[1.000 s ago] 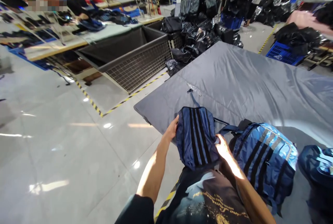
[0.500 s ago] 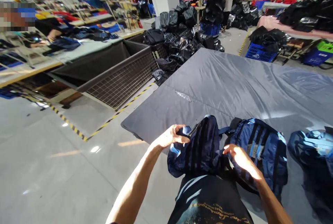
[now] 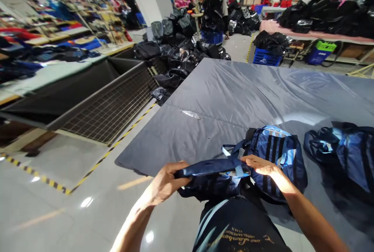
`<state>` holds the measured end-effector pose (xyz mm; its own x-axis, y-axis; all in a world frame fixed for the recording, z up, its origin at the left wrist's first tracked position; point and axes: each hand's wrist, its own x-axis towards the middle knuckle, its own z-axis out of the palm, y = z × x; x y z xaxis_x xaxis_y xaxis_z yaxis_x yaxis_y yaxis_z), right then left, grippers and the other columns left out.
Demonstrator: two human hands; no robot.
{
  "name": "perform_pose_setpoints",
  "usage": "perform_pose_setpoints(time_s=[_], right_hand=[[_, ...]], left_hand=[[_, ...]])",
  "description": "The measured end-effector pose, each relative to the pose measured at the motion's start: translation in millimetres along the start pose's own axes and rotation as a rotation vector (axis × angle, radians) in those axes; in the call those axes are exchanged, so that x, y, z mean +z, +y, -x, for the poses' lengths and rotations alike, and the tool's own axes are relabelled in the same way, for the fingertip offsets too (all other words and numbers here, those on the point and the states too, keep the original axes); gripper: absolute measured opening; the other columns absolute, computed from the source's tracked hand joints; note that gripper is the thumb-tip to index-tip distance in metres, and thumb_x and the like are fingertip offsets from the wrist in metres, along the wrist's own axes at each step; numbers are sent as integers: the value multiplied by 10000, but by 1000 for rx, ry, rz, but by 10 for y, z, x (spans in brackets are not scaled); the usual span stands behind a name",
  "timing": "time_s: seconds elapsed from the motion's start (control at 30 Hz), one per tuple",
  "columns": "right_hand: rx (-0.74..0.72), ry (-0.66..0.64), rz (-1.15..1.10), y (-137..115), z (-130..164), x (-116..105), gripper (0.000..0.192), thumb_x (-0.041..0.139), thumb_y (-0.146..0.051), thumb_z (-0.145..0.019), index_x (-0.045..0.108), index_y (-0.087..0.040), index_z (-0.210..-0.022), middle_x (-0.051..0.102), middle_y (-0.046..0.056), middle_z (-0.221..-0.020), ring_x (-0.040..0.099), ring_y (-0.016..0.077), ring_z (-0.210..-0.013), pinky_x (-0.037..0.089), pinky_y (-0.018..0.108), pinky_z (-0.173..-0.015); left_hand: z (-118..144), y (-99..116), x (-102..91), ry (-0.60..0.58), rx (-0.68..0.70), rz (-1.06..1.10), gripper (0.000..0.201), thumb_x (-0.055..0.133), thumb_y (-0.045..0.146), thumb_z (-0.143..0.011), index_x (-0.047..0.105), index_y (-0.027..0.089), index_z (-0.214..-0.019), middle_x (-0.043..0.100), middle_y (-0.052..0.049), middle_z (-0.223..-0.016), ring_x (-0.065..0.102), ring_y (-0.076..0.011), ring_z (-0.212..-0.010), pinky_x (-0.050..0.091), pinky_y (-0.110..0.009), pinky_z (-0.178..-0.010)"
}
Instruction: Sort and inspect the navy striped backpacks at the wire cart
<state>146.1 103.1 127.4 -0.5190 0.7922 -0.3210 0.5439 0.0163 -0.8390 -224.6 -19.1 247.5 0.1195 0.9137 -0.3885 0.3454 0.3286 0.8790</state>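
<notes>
A navy blue backpack (image 3: pixel 210 183) is held in front of my body, seen edge-on with its strap and a pale blue patch on the right side. My left hand (image 3: pixel 169 181) grips its left end, thumb below and fingers over the edge. At its right end my right hand (image 3: pixel 260 165) pinches the edge near the strap. Just right of it, a second navy backpack (image 3: pixel 274 158) with black stripes lies on the grey-covered table (image 3: pixel 163 139), partly behind my right hand. Farther right lies another navy backpack (image 3: pixel 347 150).
A grey bin with a mesh side (image 3: pixel 108 107) stands left of the table, beside yellow-black floor tape (image 3: pixel 117 146). Black bags (image 3: pixel 184 49) are heaped beyond the table's far left corner. A blue crate (image 3: pixel 267 57) sits past its far edge.
The held backpack has gone from standing with its striped face showing to lying edge-on. My right hand has come onto its right edge. The view has turned right.
</notes>
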Motion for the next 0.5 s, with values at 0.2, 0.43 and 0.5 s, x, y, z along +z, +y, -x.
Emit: perform_pose_setpoints(time_s=[0.2,0.43,0.5], right_hand=[[-148,-348,-184,-373,290,-49,320,924,-462,-785,732,-252,-931,638,-64,-789,536,127,-687,374,232,-579],[-224,284,-99,-531,326,36,106,686,-191,-880,720,-241,-968,704,-22,-913,616,144,-800,436,244,-717],[-244,573,27,-466,238,25,198,593,-117,-831,698,-241,-943,729,8,-976,661,170,-885,456,265,-785]], left_hand=[[-198,-275,-57,208,258,-125,281,753,385,-913,777,241,-673,636,-62,-736,604,-225,-693,524,-343,-630],[-391,-329,97,419,418,-255,180,752,390,-921,923,335,-932,699,-31,-773,670,-214,-706,541,-309,-609],[-438,-297,222,423,394,-334,202,735,389,-938,919,330,-997,740,-24,-778,692,-224,-717,565,-314,-631]])
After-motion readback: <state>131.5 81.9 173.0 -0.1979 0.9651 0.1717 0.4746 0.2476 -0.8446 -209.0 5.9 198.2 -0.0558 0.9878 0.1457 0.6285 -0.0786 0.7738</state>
